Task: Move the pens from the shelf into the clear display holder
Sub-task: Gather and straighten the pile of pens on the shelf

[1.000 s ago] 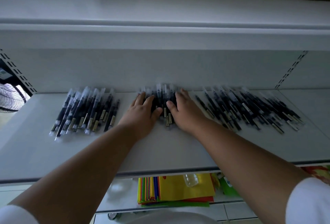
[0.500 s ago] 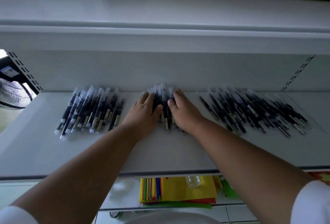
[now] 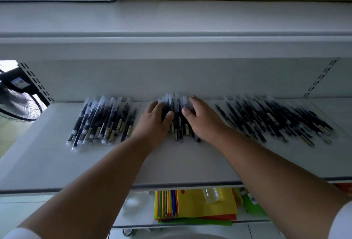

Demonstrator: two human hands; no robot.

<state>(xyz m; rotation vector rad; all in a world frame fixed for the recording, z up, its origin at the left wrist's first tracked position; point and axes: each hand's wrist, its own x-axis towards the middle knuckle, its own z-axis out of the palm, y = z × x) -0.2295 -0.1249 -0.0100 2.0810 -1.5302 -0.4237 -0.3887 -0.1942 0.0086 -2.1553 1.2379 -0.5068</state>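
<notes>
Our hands now sit closer together: left hand (image 3: 154, 124) and right hand (image 3: 204, 122) press flat (fingers relaxed) against the middle bunch of black clear-capped pens (image 3: 176, 116) between them.

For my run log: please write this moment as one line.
left hand: gathering middle pens | right hand: same | holder: unseen | left pile, right pile: untouched

both arms outstretched, left hand (image 3: 154, 123) and right hand (image 3: 204, 122) palm-down, thumbs facing

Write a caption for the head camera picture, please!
Both hands gather the middle pile of pens on the white shelf.
</notes>
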